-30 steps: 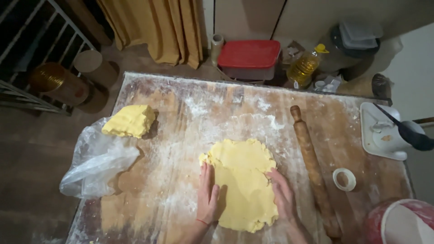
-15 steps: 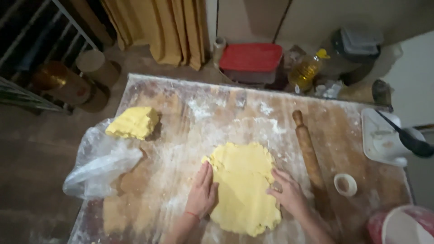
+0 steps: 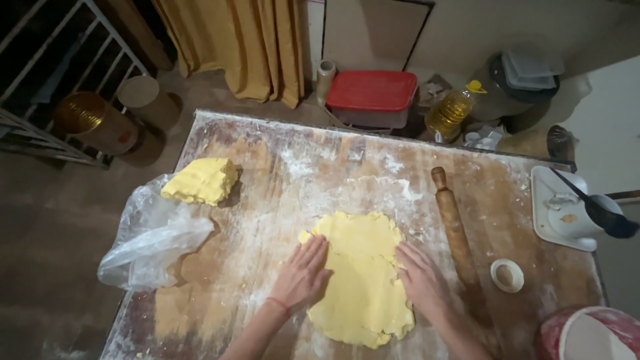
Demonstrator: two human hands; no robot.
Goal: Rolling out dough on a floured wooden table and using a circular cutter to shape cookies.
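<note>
A flattened sheet of yellow dough lies on the floured wooden table. My left hand rests flat against the sheet's left edge, fingers together. My right hand lies flat on its right edge. Neither hand grips anything. A wooden rolling pin lies just right of my right hand, and a thick block of yellow dough sits at the table's left on a clear plastic bag.
A small round cutter ring lies right of the pin. A white tray with a dark spoon sits at the right edge, a red-rimmed bowl at the bottom right. Behind the table stand a red-lidded box and an oil bottle.
Both hands have slid up along the dough sheet's sides, from its lower part to its middle. The view has tilted slightly; the dough and pin stay put.
</note>
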